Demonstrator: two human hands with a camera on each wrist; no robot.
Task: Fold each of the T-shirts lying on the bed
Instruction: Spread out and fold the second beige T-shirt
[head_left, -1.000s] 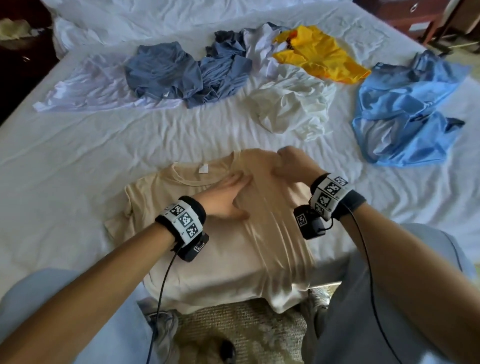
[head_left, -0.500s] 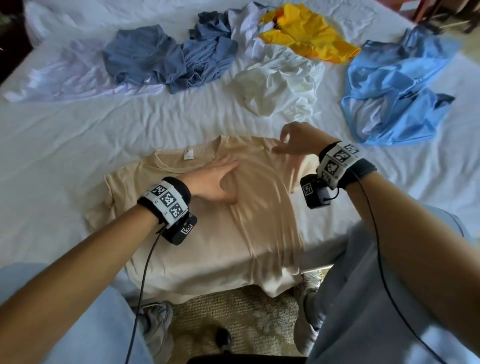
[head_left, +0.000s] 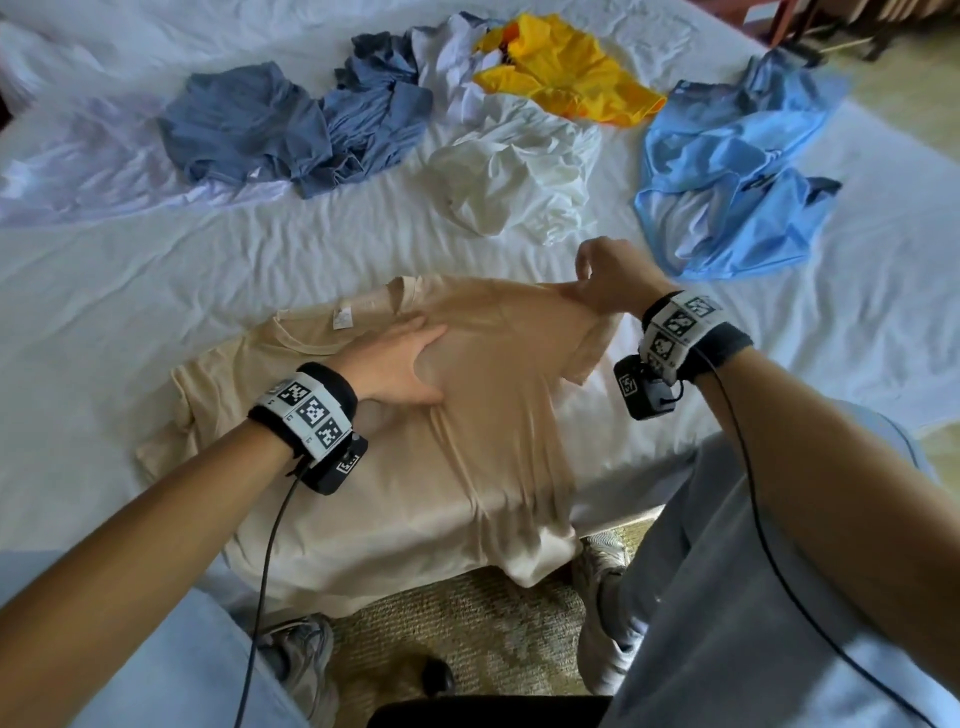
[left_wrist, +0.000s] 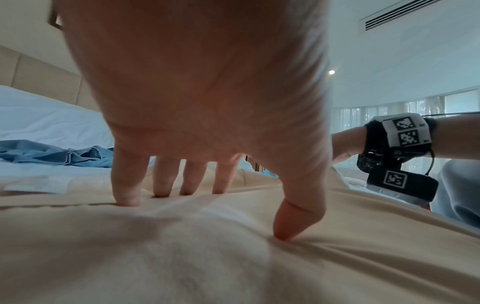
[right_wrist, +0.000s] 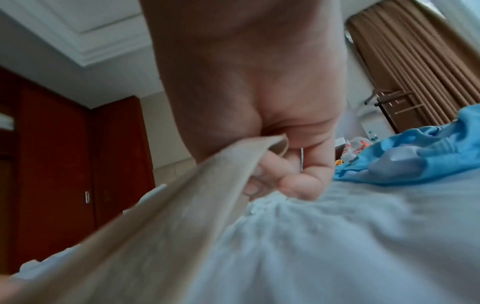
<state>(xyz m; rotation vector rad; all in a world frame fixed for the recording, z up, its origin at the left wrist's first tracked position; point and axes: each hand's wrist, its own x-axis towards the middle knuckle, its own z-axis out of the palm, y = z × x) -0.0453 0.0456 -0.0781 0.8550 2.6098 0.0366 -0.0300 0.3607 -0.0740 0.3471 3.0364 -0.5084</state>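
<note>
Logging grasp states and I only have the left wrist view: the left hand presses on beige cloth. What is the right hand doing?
Observer: The right hand pinches the beige T-shirt at its right shoulder edge and lifts it off the bed sheet.
Operator: A full fist grip?
Observer: No. The right wrist view shows the fabric edge tucked between thumb and curled fingers.
Operator: Other shirts near it?
Observer: A crumpled light blue shirt lies just beyond that hand.

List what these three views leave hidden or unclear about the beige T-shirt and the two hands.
- Beige T-shirt hem: head view, hangs over the bed edge.
- Left hand palm contact: left wrist view shows only fingertips pressing.
- Right hand thumb: right wrist view, fabric covers it.
- Neck label text: too small.
</note>
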